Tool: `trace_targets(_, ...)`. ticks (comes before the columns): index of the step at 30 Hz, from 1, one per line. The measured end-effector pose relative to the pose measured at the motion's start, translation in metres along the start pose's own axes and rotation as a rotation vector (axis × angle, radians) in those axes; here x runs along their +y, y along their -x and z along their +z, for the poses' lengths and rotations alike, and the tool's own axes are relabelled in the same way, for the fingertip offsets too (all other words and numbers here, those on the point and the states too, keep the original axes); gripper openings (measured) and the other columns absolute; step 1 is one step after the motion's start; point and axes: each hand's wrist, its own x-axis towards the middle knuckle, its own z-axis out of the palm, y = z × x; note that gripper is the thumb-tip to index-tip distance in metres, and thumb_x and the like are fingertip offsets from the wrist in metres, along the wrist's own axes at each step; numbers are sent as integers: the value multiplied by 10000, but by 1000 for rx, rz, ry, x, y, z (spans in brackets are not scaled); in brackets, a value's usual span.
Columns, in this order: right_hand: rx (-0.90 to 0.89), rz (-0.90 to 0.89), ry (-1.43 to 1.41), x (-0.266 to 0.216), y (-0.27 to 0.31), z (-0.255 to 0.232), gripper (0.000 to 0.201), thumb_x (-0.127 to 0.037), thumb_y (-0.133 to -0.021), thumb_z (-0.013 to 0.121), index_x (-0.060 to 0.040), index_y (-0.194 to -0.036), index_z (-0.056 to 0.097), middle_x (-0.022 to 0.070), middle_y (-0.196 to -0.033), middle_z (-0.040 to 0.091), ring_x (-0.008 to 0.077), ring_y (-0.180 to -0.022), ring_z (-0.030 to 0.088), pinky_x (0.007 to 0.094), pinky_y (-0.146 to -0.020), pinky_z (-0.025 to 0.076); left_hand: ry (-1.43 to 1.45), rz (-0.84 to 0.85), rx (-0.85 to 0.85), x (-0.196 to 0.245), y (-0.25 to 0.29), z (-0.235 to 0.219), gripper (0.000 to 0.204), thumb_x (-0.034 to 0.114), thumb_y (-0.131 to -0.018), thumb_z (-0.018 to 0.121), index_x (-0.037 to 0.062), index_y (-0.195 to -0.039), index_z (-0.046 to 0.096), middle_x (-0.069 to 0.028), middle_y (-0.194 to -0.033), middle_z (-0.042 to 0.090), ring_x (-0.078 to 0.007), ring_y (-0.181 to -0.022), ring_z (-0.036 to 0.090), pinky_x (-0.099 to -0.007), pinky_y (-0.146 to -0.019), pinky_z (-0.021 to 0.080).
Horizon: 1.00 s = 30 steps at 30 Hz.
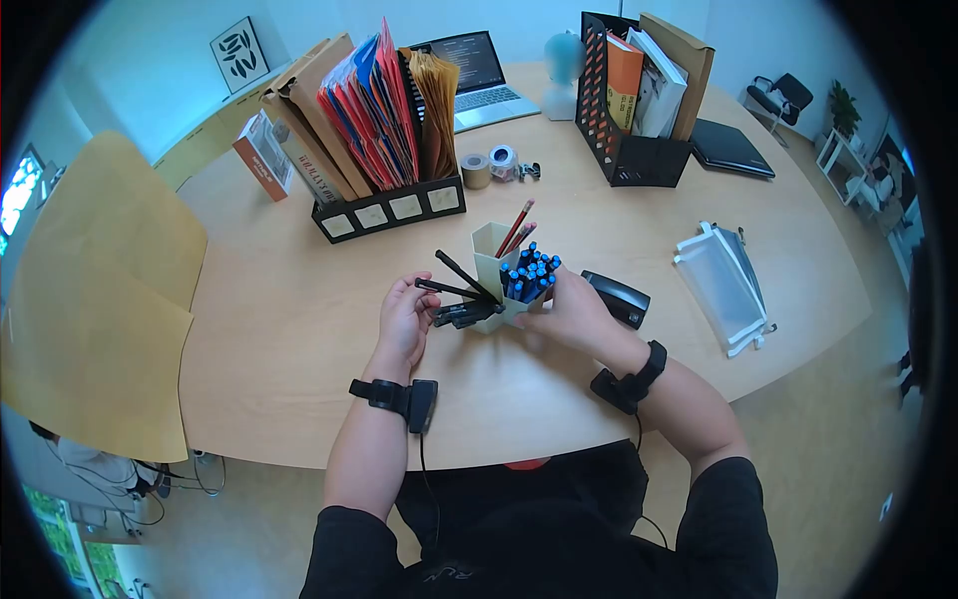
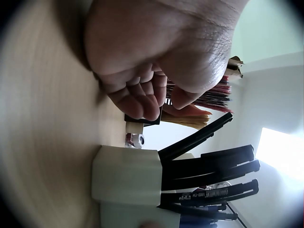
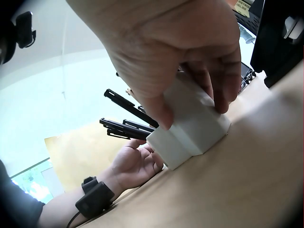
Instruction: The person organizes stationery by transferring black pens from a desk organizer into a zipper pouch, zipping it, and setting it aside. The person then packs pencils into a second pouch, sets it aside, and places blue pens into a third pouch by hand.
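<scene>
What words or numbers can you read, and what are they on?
None can be read for sure.
Orange book: printed letters, too small and blurred.
Black pen: tiny pale print, too blurred.
Black shirt: curly letters, unclear.
Laptop screen: lines of writing, too small.
White-and-orange box: print too small.
File rack labels: too small.

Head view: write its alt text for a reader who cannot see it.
A person's right grip holds a pale pen holder of black pens, blue-tipped pens and red pencils on a table, the left grip loosely curled beside it. Behind stand a folder organizer, open laptop and book rack; a black stapler lies right of the holder.
</scene>
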Motion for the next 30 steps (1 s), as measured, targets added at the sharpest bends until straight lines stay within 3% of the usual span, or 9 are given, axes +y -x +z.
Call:
trace_targets(7, 81, -34, -78, 8, 28, -27, 607, -247, -718, 781, 1, -1206, 519, 168, -1153, 612, 321, -931, 639, 396, -824, 509, -1, -2, 2, 0, 1, 1, 177, 90, -948, 495, 48, -1112, 548, -7, -857, 593, -86, -715, 606, -236, -679, 518)
trace_targets(9, 358, -332, 429, 31, 37, -50, 507, -223, -734, 762, -8, -1152, 571, 151, -1194, 601, 339, -925, 631, 417, -819, 509, 1, -4, 1, 1, 1, 1, 175, 90, -950, 492, 48, -1111, 548, -8, -855, 592, -89, -716, 609, -237, -678, 517)
trace_targets(11, 395, -247, 523, 32, 41, -66, 379, -189, -741, 746, -14, -1057, 632, 154, -1133, 639, 350, -922, 630, 430, -812, 508, 1, -4, 2, 2, 1, 2, 175, 90, -950, 491, 48, -1110, 548, -8, -853, 590, -89, -717, 609, -237, -677, 516)
trace_targets(13, 122, 130, 366, 51, 34, -83, 346, -178, -742, 747, -10, -1031, 659, 165, -993, 681, 336, -899, 645, 408, -808, 512, 0, -6, 5, 1, 2, 2, 175, 89, -950, 490, 48, -1110, 548, -9, -852, 589, -89, -717, 610, -237, -675, 516)
trace_targets(20, 411, 221, 511, 117, -43, -130, 255, -187, -807, 707, -42, -1014, 671, 165, -968, 684, 343, -938, 642, 429, -822, 507, -16, -8, 7, 1, 0, 1, 180, 84, -947, 492, 37, -1114, 544, -12, -847, 583, -94, -716, 605, -241, -671, 512)
trace_targets(23, 453, 217, 514, 136, -68, -143, 264, -195, -820, 701, -54, -1041, 665, 161, -996, 682, 339, -969, 635, 425, -846, 501, -19, -1, -2, 1, -1, 1, 183, 83, -945, 501, 32, -1116, 542, -14, -846, 582, -96, -715, 603, -241, -675, 510)
trace_targets(27, 352, 293, 542, 155, -74, -144, 267, -196, -831, 698, -48, -1049, 657, 155, -1071, 669, 324, -1026, 619, 415, -869, 494, -54, 7, 9, -2, -2, 1, 225, 157, -937, 549, 56, -1137, 556, 9, -849, 574, -78, -734, 592, -247, -609, 490)
trace_targets(28, 328, 299, 534, 157, -72, -146, 358, -246, -829, 702, -45, -1116, 633, 161, -1130, 652, 327, -1067, 606, 412, -901, 485, -53, 6, 5, -1, -2, 3, 225, 157, -937, 549, 56, -1137, 556, 9, -849, 574, -78, -734, 592, -247, -609, 490)
trace_targets(30, 392, 292, 496, 163, -61, -150, 418, -276, -825, 702, -47, -1162, 610, 164, -1163, 639, 329, -1090, 597, 407, -924, 475, -22, 1, 7, 1, -1, 4, 195, 88, -943, 519, 26, -1127, 536, -16, -846, 577, -97, -713, 597, -237, -678, 505)
